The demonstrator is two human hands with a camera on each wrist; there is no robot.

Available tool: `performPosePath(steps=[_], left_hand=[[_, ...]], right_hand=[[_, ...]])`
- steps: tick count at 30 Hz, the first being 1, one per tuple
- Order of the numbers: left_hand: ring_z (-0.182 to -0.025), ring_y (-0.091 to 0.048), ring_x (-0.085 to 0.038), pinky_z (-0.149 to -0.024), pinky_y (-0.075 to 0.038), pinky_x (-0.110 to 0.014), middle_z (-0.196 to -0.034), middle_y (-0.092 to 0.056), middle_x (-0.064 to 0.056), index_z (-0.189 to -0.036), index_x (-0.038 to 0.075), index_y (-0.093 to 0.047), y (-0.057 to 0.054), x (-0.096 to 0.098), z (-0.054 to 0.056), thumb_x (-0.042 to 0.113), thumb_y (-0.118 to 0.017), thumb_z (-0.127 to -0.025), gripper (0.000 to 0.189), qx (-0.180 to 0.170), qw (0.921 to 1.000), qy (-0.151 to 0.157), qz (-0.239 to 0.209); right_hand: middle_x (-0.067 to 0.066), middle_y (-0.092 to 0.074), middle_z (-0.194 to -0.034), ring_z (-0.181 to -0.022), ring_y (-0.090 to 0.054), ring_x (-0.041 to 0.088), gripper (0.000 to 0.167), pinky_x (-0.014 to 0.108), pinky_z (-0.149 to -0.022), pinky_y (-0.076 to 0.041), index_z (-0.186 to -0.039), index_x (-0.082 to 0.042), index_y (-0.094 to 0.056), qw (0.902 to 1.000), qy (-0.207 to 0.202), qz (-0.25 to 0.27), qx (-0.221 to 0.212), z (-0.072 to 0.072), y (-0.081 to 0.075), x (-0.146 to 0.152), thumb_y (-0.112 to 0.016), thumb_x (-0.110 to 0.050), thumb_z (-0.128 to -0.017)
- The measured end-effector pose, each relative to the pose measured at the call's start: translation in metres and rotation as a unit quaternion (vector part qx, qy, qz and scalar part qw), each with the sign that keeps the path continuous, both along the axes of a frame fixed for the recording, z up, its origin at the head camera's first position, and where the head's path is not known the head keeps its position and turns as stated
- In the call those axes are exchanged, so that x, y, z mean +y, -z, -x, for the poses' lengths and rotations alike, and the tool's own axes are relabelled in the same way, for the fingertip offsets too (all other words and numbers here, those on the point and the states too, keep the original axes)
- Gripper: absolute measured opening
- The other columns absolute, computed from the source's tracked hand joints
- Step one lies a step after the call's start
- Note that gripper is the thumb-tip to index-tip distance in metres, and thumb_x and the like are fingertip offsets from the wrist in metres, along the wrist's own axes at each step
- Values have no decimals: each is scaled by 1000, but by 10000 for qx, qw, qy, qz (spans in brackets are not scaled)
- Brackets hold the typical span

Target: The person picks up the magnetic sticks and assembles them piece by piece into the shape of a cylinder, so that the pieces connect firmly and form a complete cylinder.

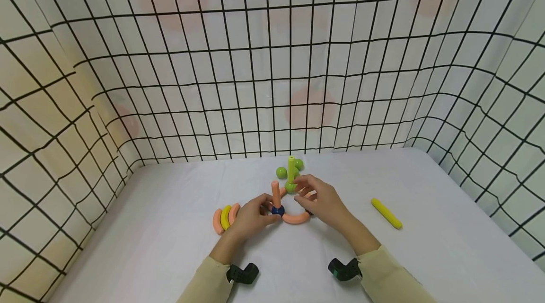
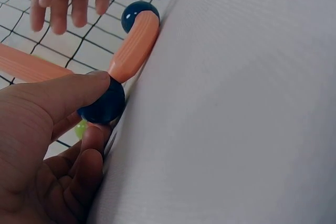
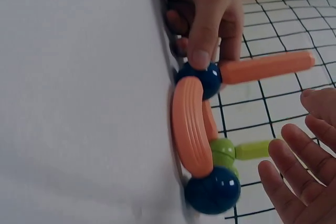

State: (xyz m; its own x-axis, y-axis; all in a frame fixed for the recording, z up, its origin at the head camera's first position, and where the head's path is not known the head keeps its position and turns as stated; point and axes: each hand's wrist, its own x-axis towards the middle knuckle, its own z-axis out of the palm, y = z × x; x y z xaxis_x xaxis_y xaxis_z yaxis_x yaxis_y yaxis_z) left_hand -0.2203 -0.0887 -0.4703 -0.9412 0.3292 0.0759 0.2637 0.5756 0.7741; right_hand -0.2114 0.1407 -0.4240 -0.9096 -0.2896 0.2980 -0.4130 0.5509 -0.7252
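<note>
My left hand (image 1: 251, 221) pinches a dark blue ball (image 2: 107, 106) between thumb and fingers, low on the white table. A straight orange stick (image 1: 276, 194) stands upright on that ball. From the same ball a curved orange stick (image 3: 190, 124) runs to a second blue ball (image 3: 212, 191), forming the near side of a ring. At the ring's far side, a green ball (image 1: 290, 188) carries an upright light green stick (image 1: 291, 170). My right hand (image 1: 320, 200) hovers over the ring's right side, fingers loosely bent and holding nothing, partly hiding that side in the head view.
Left of my left hand lie curved orange pieces (image 1: 217, 221) around a curved yellow piece (image 1: 225, 218). Loose green balls (image 1: 281, 173) sit behind the ring. A straight yellow stick (image 1: 386, 213) lies at the right. A black grid (image 1: 272, 78) encloses the table's back and sides.
</note>
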Motion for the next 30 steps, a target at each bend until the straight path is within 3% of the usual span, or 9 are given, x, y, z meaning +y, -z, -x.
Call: performPosePath(steps=[6,12,21,30], left_hand=[[-80,-54,-12,-69,-43,-24,-96,-64,0,-115,19,-64,0,-1,-1,28,-79,-86,34,-83,10000,-34,32],[-82,-55,-13,-71,-44,-25,-98,-64,0,-117,19,-64,-1,-2,-2,27,-78,-86,35,-150,9999,-16,-1],[-82,-54,-13,-71,-44,-25,-98,-64,1,-117,20,-64,0,-1,1,29,-78,-87,34,-176,9998,-9,-11],[-83,-54,-13,-71,-44,-26,-98,-64,1,-116,20,-64,0,0,3,30,-78,-86,34,-183,9998,-23,46]], right_hand=[[4,-69,-114,-99,-67,16,38,29,-83,-56,-127,-16,-60,9994,283,-201,-46,2,3,19,-73,-18,-91],[7,-69,-112,-97,-67,16,40,30,-83,-57,-127,-14,-59,9983,444,-292,223,2,3,40,-74,-15,-90],[9,-69,-114,-96,-66,19,41,34,-83,-56,-130,-11,-58,9932,800,-733,412,6,-10,74,-72,-17,-92],[8,-64,-123,-105,-60,22,44,34,-84,-50,-135,-13,-54,9871,1256,-978,-177,9,-17,120,-66,-31,-97]])
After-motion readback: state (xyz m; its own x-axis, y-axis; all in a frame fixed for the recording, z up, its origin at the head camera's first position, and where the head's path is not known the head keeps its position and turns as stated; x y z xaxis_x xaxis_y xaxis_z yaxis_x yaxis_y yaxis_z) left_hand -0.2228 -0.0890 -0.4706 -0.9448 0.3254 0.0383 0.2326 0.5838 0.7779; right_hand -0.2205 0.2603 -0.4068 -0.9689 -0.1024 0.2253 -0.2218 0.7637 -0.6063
